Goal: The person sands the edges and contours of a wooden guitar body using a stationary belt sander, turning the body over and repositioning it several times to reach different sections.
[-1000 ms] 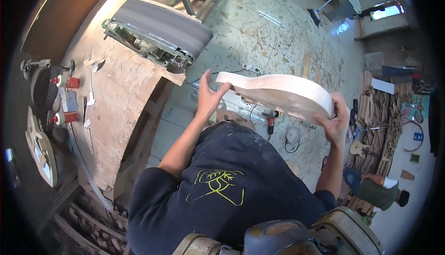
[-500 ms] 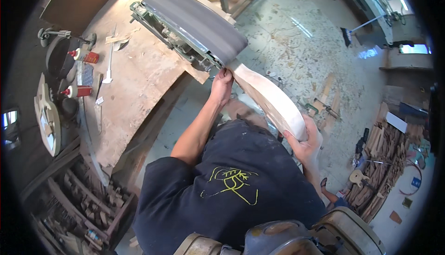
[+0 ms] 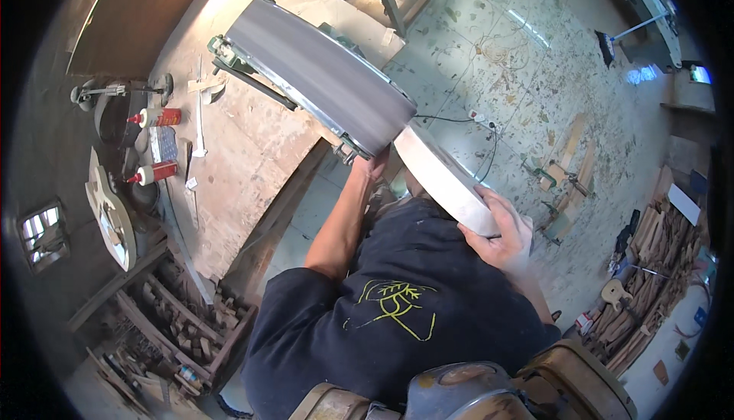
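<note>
A thick, pale, curved wooden piece [image 3: 440, 179], perhaps a guitar body seen edge-on, meets the near end of a belt sander [image 3: 321, 76] with a wide grey belt. My right hand [image 3: 501, 233] is closed around its near end, thumb on one side and fingers over the other. My left hand [image 3: 372, 166] is closed at the far end, low beside the sander's roller; the machine hides most of its fingers, and the wood there is hidden too. Whether the belt is running cannot be told for sure.
The sander stands on a dusty wooden bench [image 3: 252, 145]. Two red-and-white glue bottles [image 3: 157, 173] and a pale guitar body [image 3: 111, 210] are at the left. Wood scraps [image 3: 650, 267] lie piled at the right, clamps [image 3: 554, 175] on the floor. A respirator [image 3: 466, 389] shows at the bottom.
The wooden piece has swung and tilted, showing more of its pale edge and less of its face. My right hand has turned over its end. The whole view has shifted slightly.
</note>
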Demonstrator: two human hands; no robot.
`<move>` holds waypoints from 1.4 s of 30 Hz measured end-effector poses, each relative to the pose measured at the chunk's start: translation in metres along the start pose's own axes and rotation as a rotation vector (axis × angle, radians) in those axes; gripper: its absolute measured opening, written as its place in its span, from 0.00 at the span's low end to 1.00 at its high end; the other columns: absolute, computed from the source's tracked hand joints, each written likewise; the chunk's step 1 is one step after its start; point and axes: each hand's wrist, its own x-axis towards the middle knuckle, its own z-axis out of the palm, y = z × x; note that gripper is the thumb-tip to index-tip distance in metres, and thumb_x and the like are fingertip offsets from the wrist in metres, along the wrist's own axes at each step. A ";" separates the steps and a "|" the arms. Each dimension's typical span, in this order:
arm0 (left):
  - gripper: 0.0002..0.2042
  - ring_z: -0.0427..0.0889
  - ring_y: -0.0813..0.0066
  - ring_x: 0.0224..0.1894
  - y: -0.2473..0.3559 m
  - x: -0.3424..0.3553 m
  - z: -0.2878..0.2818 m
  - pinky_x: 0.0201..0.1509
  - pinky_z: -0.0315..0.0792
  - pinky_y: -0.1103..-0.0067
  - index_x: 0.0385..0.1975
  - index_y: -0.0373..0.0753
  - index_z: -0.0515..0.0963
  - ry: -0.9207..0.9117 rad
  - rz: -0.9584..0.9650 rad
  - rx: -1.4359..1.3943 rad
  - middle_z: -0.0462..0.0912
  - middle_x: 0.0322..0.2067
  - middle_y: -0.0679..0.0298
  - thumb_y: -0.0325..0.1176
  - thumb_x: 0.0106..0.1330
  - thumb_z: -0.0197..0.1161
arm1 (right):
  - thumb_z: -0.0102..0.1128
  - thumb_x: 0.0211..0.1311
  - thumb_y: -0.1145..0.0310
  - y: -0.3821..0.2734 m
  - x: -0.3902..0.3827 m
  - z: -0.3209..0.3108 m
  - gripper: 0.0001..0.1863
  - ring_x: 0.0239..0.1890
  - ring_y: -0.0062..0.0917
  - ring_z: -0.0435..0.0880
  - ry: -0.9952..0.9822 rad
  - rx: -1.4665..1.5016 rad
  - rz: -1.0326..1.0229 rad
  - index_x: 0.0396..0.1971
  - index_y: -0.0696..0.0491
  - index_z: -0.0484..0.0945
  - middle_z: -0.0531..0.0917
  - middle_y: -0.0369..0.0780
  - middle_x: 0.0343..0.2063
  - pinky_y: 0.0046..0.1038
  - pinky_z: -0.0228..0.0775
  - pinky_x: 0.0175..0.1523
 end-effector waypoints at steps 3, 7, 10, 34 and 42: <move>0.22 0.73 0.67 0.60 -0.003 0.005 -0.015 0.68 0.66 0.70 0.60 0.43 0.70 -0.013 0.019 -0.010 0.75 0.58 0.64 0.37 0.68 0.62 | 0.78 0.43 0.71 0.004 0.006 0.004 0.33 0.43 0.42 0.87 -0.034 -0.017 0.016 0.50 0.63 0.73 0.83 0.51 0.47 0.34 0.81 0.45; 0.19 0.75 0.68 0.58 -0.005 0.012 -0.025 0.65 0.70 0.70 0.59 0.42 0.71 0.032 -0.001 -0.022 0.77 0.56 0.63 0.37 0.69 0.60 | 0.77 0.44 0.69 0.014 0.007 0.014 0.32 0.42 0.40 0.87 -0.083 -0.049 0.070 0.50 0.63 0.74 0.83 0.49 0.47 0.33 0.81 0.43; 0.20 0.74 0.66 0.59 -0.005 0.018 -0.032 0.65 0.70 0.68 0.59 0.42 0.70 0.018 0.004 -0.025 0.76 0.56 0.63 0.38 0.70 0.60 | 0.76 0.46 0.67 0.019 0.012 0.020 0.29 0.43 0.36 0.87 -0.079 -0.036 0.080 0.47 0.63 0.76 0.83 0.46 0.47 0.33 0.81 0.45; 0.20 0.75 0.65 0.58 0.000 0.022 -0.072 0.61 0.73 0.67 0.59 0.40 0.70 0.078 0.005 0.067 0.77 0.54 0.62 0.40 0.70 0.59 | 0.76 0.48 0.63 0.018 0.012 0.023 0.30 0.41 0.37 0.87 -0.089 -0.107 0.089 0.50 0.59 0.76 0.84 0.45 0.47 0.32 0.80 0.41; 0.19 0.74 0.69 0.56 0.003 -0.027 0.038 0.65 0.67 0.71 0.56 0.41 0.72 -0.003 0.085 0.175 0.76 0.54 0.65 0.34 0.67 0.64 | 0.78 0.44 0.65 -0.017 0.011 -0.023 0.32 0.43 0.35 0.87 -0.079 -0.153 0.093 0.50 0.59 0.76 0.85 0.45 0.45 0.33 0.79 0.42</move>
